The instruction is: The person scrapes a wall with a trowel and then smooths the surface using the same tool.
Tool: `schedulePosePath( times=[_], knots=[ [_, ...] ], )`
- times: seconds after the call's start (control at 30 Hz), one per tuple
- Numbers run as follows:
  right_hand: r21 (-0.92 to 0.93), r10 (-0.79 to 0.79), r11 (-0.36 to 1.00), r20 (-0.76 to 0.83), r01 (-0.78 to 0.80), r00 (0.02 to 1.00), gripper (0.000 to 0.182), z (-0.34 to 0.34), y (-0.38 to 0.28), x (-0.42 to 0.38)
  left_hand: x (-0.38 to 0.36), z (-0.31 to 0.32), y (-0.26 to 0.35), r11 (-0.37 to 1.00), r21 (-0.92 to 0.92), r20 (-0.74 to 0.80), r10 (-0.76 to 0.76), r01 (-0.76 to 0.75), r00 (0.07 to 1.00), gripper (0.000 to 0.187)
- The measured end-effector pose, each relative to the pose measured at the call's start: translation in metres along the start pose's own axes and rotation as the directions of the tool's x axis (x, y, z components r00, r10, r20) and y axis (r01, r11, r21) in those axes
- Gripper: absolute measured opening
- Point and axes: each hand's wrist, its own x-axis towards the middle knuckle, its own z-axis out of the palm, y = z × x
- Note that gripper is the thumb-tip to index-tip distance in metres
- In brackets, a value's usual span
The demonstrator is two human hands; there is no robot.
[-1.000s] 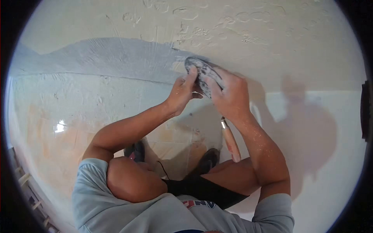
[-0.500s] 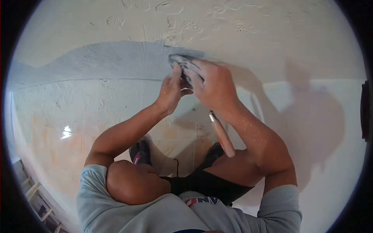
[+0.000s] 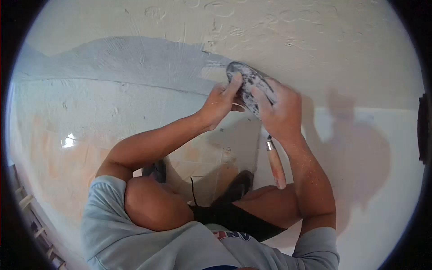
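Note:
My left hand (image 3: pixel 223 101) pinches the left edge of a dark oval plate (image 3: pixel 252 83), its thumb on top. White, putty-like smears cover the plate's face. From the right, my right hand (image 3: pixel 283 110) grips the same plate, thumb laid across it and fingers hidden behind. Below my right wrist, a wooden handle (image 3: pixel 276 166) with a metal collar points down, roughly in line with the plate; where its neck leads is hidden. The plate is held in front of a grey band (image 3: pixel 135 60) on the pale, ridged wall (image 3: pixel 270 27).
My bent knees (image 3: pixel 157 202) and dark shoes (image 3: pixel 238 185) are below my arms. The shiny, orange-tinted tiled floor (image 3: pixel 81 157) spreads to the left. On the right is a white surface (image 3: pixel 405 135) with my shadow across it. Wooden slats (image 3: pixel 33 216) show at lower left.
Both hands have shifted right in view with the plate, whose smeared face now shows more fully. The wooden handle has swung more upright. The head view has tilted slightly.

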Motion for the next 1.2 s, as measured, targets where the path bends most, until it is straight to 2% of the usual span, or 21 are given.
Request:
schedulePosePath(
  times=[0.1,0.23,0.3,0.33,0.37,0.43,0.47,0.5,0.53,0.67,0.77,0.87,0.9,1.0,1.13,1.2],
  knots=[
    [-0.016,0.021,1.0,-0.082,-0.023,0.996,0.018,-0.015,0.01,-0.01,0.006,0.022,-0.001,1.0,0.006,-0.001,-0.003,0.003,1.0,0.062],
    [-0.021,0.032,0.999,-0.064,-0.033,0.997,0.017,-0.014,0.008,-0.007,0.006,0.018,-0.003,0.999,0.036,-0.019,0.015,-0.014,1.0,0.061],
    [-0.069,-0.009,0.998,0.005,0.01,1.0,0.017,0.002,0.001,0.001,0.002,-0.003,-0.006,0.999,0.02,-0.037,0.037,-0.036,0.999,0.064],
    [-0.042,-0.1,0.994,-0.035,0.098,0.994,0.018,0.015,0.001,0.006,-0.001,-0.017,-0.006,0.999,0.027,-0.047,0.028,-0.027,0.999,0.066],
    [-0.028,-0.082,0.996,-0.022,0.081,0.996,0.018,0.029,-0.001,0.01,-0.003,-0.03,-0.006,0.999,0.033,-0.074,0.009,-0.007,0.997,0.068],
    [-0.026,-0.086,0.996,0.042,0.087,0.995,0.016,0.045,-0.01,0.018,-0.016,-0.033,0.004,0.994,-0.07,-0.201,0.062,-0.078,0.978,0.064],
    [-0.006,-0.089,0.996,0.07,0.089,0.994,0.015,0.054,-0.016,0.024,-0.022,-0.037,0.011,0.996,-0.077,-0.285,0.027,-0.051,0.958,0.065],
    [0.011,-0.094,0.996,0.094,0.093,0.991,0.015,0.06,-0.024,0.029,-0.026,-0.043,0.014,0.994,-0.072,-0.291,0.059,-0.083,0.955,0.065],
    [-0.031,-0.175,0.984,0.058,0.177,0.983,0.015,0.072,-0.023,0.031,-0.028,-0.053,0.015,0.991,-0.065,-0.297,0.093,-0.118,0.95,0.065],
    [-0.013,-0.107,0.994,0.098,0.109,0.989,0.019,0.07,-0.023,0.034,-0.02,-0.067,0.004,0.994,-0.075,-0.305,0.055,-0.082,0.951,0.065],
    [0.044,-0.062,0.997,0.073,0.059,0.995,0.017,0.053,-0.012,0.026,-0.014,-0.046,0.004,0.995,-0.048,-0.256,0.071,-0.086,0.964,0.064],
    [-0.004,-0.072,0.997,0.006,0.072,0.997,0.018,0.03,0.007,0.015,-0.001,-0.028,-0.002,1.0,0.02,-0.132,-0.015,0.018,0.991,0.068],
    [-0.009,-0.008,1.0,0.013,0.008,1.0,0.02,0.022,0.013,0.011,0.004,-0.02,-0.005,0.999,0.016,-0.12,-0.039,0.041,0.992,0.07],
    [-0.015,0.042,0.999,0.002,-0.042,0.999,0.022,0.003,0.031,0.001,0.017,0.002,-0.011,0.997,0.032,-0.055,-0.064,0.066,0.996,0.068],
    [-0.02,0.029,0.999,-0.014,-0.03,0.999,0.021,-0.005,0.034,-0.003,0.021,0.011,-0.015,0.999,0.026,-0.039,-0.043,0.044,0.998,0.064],
    [-0.008,0.083,0.997,0.022,-0.083,0.996,0.018,0.001,0.022,-0.002,0.012,0.004,-0.016,1.0,0.011,-0.059,-0.023,0.023,0.998,0.065]
  ],
)
